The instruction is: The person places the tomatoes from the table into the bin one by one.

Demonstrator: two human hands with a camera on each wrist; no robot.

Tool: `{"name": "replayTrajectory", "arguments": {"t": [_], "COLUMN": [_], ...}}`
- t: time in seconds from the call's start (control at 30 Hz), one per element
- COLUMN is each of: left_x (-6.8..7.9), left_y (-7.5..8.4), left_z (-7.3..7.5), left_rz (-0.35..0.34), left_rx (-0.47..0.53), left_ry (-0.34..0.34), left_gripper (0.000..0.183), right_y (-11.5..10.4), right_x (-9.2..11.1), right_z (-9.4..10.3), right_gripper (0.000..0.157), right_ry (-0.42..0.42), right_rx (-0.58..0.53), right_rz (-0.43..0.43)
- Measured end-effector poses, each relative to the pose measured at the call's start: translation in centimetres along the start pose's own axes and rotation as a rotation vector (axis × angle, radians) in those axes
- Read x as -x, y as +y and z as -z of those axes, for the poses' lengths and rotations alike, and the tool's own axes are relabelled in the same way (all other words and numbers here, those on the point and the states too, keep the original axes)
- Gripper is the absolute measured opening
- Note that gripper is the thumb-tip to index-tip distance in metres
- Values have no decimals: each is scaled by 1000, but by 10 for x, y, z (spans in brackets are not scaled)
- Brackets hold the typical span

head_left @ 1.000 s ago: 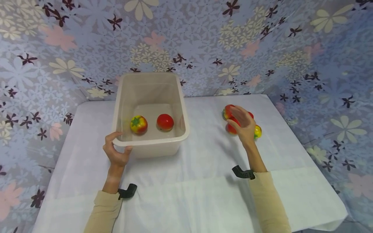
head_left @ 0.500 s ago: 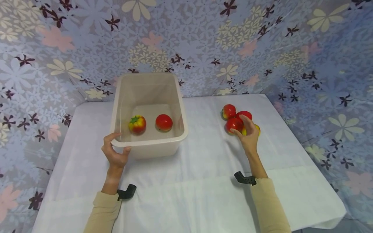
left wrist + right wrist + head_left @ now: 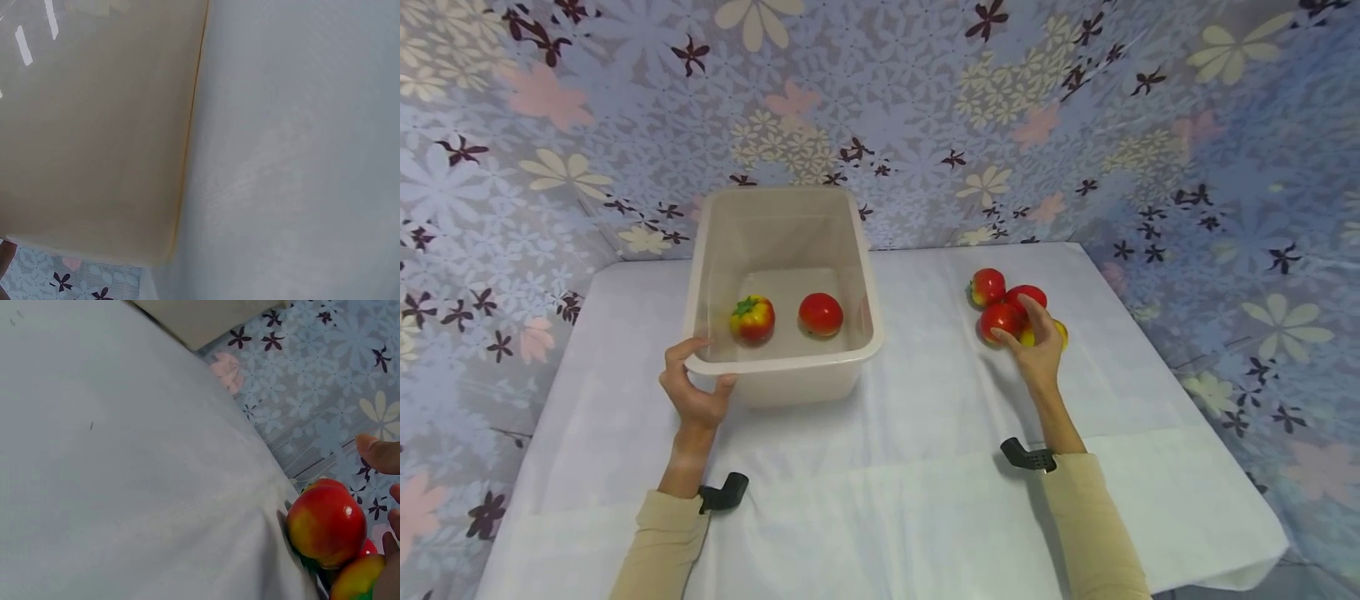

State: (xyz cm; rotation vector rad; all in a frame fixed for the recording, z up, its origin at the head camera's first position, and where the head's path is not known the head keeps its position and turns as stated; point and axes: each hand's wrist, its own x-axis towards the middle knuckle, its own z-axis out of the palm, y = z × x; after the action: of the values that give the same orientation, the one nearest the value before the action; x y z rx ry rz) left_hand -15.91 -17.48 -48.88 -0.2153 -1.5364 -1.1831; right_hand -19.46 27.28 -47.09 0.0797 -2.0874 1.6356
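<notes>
White cloth: spread over the table (image 3: 880, 533), running from the near edge to the wall.
Sleeves: tan, a left sleeve (image 3: 658, 542) and a right sleeve (image 3: 1093, 521) reaching in from the near edge.
Left hand (image 3: 696, 392): grips the bin's rim at its near left corner, thumb on the near side.
Bin (image 3: 797, 364): beige, upright, left of centre on the cloth.
Right hand (image 3: 1039, 350): over the right-hand pile, thumb spread apart from the curved fingers, not closed round any fruit; whether the fingers touch one cannot be told.
Pile: yellow fruit (image 3: 353, 578) under the right hand, near red fruit (image 3: 997, 323) to its left, far red fruit (image 3: 1028, 296) behind, red-and-yellow fruit (image 3: 987, 287) at the far left.
Inside the bin: green-topped fruit (image 3: 753, 320) on the left, plain red fruit (image 3: 821, 315) on the right, apart.
Wall: flowered sheet (image 3: 910, 108) beyond the table.
</notes>
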Motion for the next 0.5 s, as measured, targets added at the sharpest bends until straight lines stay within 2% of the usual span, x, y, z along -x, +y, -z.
{"name": "replayTrajectory", "arguments": {"t": [0.13, 0.27, 0.5], "left_x": [0, 0, -1], "left_y": [0, 1, 1], "left_z": [0, 0, 0], "left_rz": [2, 3, 8], "left_rx": [-9, -1, 3], "left_ry": [-9, -7, 2], "left_gripper": [90, 90, 90], "right_y": [0, -1, -1], "right_x": [0, 2, 1], "right_z": [-2, -3, -5], "right_gripper": [60, 61, 61], "right_ry": [-6, -3, -19], "right_rx": [46, 79, 65], "right_rz": [-44, -48, -46]}}
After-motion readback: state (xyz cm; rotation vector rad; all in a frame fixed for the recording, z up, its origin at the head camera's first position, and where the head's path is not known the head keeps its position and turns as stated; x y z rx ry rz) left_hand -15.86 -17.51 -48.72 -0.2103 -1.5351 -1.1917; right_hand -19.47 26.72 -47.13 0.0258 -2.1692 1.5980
